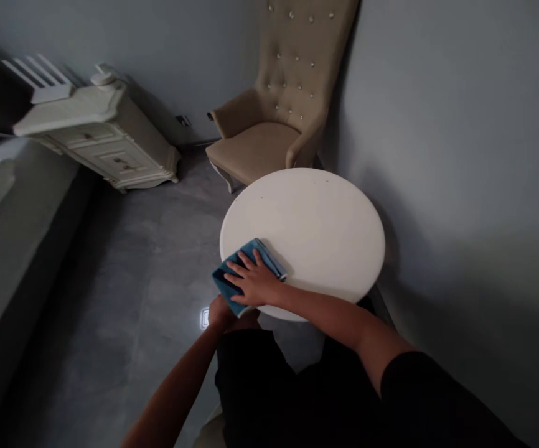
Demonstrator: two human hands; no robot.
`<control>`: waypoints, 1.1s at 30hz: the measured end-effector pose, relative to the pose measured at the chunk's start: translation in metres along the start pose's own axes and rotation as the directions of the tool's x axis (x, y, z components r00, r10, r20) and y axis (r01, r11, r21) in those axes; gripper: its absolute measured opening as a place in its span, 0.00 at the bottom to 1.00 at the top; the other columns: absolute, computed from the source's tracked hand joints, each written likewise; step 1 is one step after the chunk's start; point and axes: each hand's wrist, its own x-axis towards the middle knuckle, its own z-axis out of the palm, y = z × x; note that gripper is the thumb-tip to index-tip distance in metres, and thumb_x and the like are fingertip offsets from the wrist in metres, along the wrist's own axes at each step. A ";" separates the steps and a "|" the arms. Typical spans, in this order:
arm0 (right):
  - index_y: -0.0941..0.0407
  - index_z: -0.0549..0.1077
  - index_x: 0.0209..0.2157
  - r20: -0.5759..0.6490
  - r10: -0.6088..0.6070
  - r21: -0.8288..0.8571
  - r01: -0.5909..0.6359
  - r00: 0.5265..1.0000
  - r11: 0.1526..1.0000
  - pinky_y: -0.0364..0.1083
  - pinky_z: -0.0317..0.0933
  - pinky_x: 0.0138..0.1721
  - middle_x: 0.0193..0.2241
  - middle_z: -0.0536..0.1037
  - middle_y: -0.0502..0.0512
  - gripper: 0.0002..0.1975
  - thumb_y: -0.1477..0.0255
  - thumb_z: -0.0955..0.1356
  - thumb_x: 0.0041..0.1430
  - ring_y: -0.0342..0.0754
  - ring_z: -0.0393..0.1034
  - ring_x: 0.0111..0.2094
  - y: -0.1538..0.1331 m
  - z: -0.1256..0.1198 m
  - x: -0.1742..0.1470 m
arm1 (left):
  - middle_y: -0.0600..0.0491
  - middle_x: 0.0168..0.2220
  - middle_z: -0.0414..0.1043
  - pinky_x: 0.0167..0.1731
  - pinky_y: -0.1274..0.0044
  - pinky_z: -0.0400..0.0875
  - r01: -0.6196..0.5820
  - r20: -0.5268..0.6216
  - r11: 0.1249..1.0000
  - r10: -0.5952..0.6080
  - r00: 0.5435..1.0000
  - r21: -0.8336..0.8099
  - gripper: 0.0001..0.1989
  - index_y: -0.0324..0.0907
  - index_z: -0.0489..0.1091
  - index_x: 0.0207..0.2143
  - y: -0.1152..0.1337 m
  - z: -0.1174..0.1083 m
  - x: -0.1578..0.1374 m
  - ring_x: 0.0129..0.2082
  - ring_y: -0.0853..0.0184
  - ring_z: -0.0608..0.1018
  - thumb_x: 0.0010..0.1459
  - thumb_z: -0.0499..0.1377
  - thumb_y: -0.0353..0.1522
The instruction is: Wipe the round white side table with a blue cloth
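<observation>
A folded blue cloth (225,291) lies at the near left edge of a round white table (316,224), part of it reaching past the rim. Pressed flat on top of it is my right hand (253,281), its fingers spread. My left hand (221,314) is low beside the table edge, just below the cloth and close to my leg. Its fingers are mostly hidden, so I cannot tell whether they hold anything. A small bright white square (205,318) shows right beside that hand; whether it is a device or a light on the floor is unclear.
A tan tufted armchair (255,146) stands right behind the table. The grey wall (460,155) rises close on the right. Farther left are a white cabinet (111,149) with a white router (52,90) on it, and a bed (31,193).
</observation>
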 end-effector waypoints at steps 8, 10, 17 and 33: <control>0.48 0.65 0.80 0.050 0.290 -0.111 -0.283 0.956 0.953 0.83 0.35 0.79 0.83 0.52 0.56 0.39 0.46 0.66 0.75 0.74 0.39 0.84 0.071 -0.021 -0.251 | 0.33 0.58 0.84 0.55 0.59 0.78 -0.022 -0.022 0.997 0.021 1.000 -0.079 0.34 0.41 0.85 0.56 0.009 0.005 -0.001 0.59 0.41 0.85 0.78 0.44 0.49; 0.51 0.67 0.79 -0.020 0.464 -0.159 -0.461 0.886 0.873 0.83 0.36 0.78 0.82 0.54 0.60 0.37 0.50 0.65 0.77 0.76 0.40 0.83 0.095 -0.023 -0.286 | 0.33 0.58 0.84 0.55 0.59 0.78 -0.029 -0.038 0.997 0.026 0.999 -0.067 0.33 0.40 0.85 0.55 0.007 0.008 0.000 0.59 0.42 0.85 0.77 0.45 0.48; 0.53 0.61 0.82 -0.157 0.744 -0.177 -0.759 0.650 0.626 0.83 0.47 0.75 0.84 0.48 0.60 0.38 0.52 0.59 0.79 0.79 0.38 0.83 0.201 -0.053 -0.264 | 0.34 0.57 0.85 0.53 0.62 0.78 -0.024 -0.055 0.996 0.020 0.998 -0.083 0.33 0.40 0.85 0.54 -0.001 0.014 0.001 0.57 0.43 0.85 0.77 0.45 0.49; 0.56 0.52 0.84 -0.207 0.860 -0.121 -0.884 0.467 0.452 0.85 0.43 0.73 0.82 0.52 0.74 0.44 0.45 0.51 0.80 0.82 0.50 0.78 0.376 -0.109 0.051 | 0.39 0.50 0.87 0.46 0.68 0.75 0.034 -0.028 0.989 -0.038 0.999 -0.141 0.28 0.43 0.86 0.46 -0.011 0.005 0.006 0.50 0.49 0.87 0.78 0.49 0.47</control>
